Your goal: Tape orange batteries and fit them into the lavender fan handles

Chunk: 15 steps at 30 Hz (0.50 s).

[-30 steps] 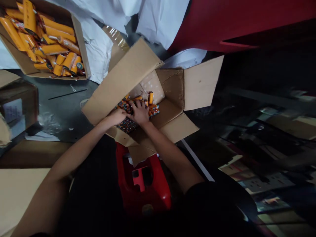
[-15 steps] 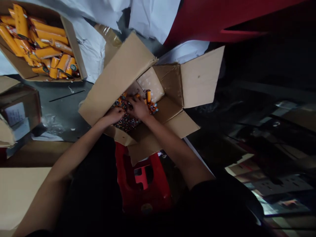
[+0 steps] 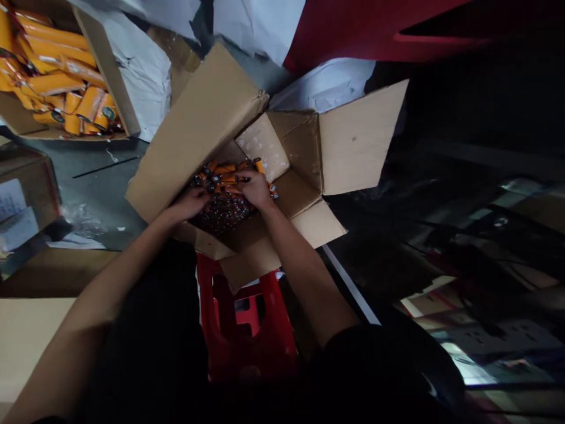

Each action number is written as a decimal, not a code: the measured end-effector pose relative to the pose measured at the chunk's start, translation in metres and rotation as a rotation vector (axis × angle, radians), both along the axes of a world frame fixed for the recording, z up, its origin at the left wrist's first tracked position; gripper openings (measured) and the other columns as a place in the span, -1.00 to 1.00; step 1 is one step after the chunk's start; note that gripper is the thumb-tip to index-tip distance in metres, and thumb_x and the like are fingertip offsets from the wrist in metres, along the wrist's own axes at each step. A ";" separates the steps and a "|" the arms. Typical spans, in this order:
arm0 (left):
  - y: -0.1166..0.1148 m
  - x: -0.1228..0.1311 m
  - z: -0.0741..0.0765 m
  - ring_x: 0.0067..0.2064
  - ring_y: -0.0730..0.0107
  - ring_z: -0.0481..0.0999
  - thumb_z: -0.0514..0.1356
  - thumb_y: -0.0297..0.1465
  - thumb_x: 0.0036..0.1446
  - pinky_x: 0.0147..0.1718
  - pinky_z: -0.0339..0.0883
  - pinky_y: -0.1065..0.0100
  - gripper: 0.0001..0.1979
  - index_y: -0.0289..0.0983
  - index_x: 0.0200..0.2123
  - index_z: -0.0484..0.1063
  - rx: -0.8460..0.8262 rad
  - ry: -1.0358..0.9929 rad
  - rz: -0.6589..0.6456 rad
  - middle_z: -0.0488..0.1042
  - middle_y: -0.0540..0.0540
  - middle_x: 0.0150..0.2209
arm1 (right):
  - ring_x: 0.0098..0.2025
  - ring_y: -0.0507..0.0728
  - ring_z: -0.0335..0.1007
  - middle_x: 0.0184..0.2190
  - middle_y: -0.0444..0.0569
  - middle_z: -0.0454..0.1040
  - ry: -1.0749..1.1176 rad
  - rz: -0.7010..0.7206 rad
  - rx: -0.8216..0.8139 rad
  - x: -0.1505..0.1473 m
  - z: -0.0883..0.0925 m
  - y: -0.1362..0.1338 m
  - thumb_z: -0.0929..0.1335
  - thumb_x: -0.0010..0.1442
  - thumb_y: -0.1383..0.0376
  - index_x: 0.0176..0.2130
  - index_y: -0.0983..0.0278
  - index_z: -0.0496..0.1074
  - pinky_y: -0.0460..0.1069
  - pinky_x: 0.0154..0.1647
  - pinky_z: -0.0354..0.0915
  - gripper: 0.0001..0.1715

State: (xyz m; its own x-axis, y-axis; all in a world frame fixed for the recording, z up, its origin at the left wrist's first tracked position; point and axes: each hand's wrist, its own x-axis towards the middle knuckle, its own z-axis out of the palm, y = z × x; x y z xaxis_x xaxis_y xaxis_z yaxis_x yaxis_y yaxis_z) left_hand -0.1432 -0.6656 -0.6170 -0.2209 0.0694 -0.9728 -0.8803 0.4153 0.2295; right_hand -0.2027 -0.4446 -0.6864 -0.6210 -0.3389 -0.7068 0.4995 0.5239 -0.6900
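Both my hands are inside an open cardboard box set at a tilt in front of me. In it lies a heap of small orange-wrapped cylindrical batteries with dark ends, and a mass of small dark pieces nearer to me. My right hand is over the heap, its thumb and fingers closed on an orange battery. By the box's left wall, my left hand has its fingers curled at the edge of the heap; what they hold, if anything, is too dark to make out.
Another carton at upper left holds larger orange battery packs. A red plastic stool stands below the box. White sheets lie behind it. At left are a closed-in carton and clear plastic wrap.
The view has shifted, so the cartons sit further left and slightly higher. My right hand has drawn back a little from the left hand, with an orange battery now showing at its fingers.
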 end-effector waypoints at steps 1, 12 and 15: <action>0.001 -0.001 0.000 -0.44 0.32 0.40 0.08 -0.37 0.31 -0.42 0.24 0.34 -0.81 -0.31 -0.21 0.47 0.001 -0.026 0.026 0.48 -0.08 -0.44 | -0.03 0.14 0.60 -0.10 -0.01 0.67 -0.061 -0.139 0.003 0.003 0.001 0.004 0.50 0.14 0.33 -0.12 0.36 0.71 0.09 0.20 0.52 -0.71; 0.009 0.008 -0.001 -0.32 0.30 0.51 0.05 -0.36 0.37 -0.32 0.35 0.35 -0.73 -0.31 -0.21 0.53 0.100 0.175 -0.055 0.57 -0.14 -0.34 | -0.18 0.18 0.70 -0.24 -0.01 0.70 0.115 -0.321 -0.154 -0.018 0.131 0.036 0.68 -0.08 0.13 -0.37 0.15 0.72 0.12 -0.04 0.65 -0.74; 0.012 0.007 0.005 -0.21 0.29 0.58 0.08 -0.42 0.37 -0.20 0.44 0.36 -0.72 -0.32 -0.14 0.62 0.132 0.283 -0.053 0.65 -0.17 -0.19 | -0.13 0.17 0.73 -0.18 -0.06 0.71 0.249 -0.167 -0.333 -0.024 0.184 0.011 0.67 0.03 0.31 -0.25 -0.04 0.74 0.09 -0.05 0.68 -0.72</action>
State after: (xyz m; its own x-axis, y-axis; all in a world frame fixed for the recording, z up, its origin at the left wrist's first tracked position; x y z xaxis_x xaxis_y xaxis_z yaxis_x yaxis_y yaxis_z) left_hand -0.1366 -0.6540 -0.6122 -0.4746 0.2096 -0.8549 -0.7516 0.4090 0.5175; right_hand -0.2264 -0.4334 -0.5025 -0.8238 -0.4032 -0.3984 0.3557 0.1794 -0.9172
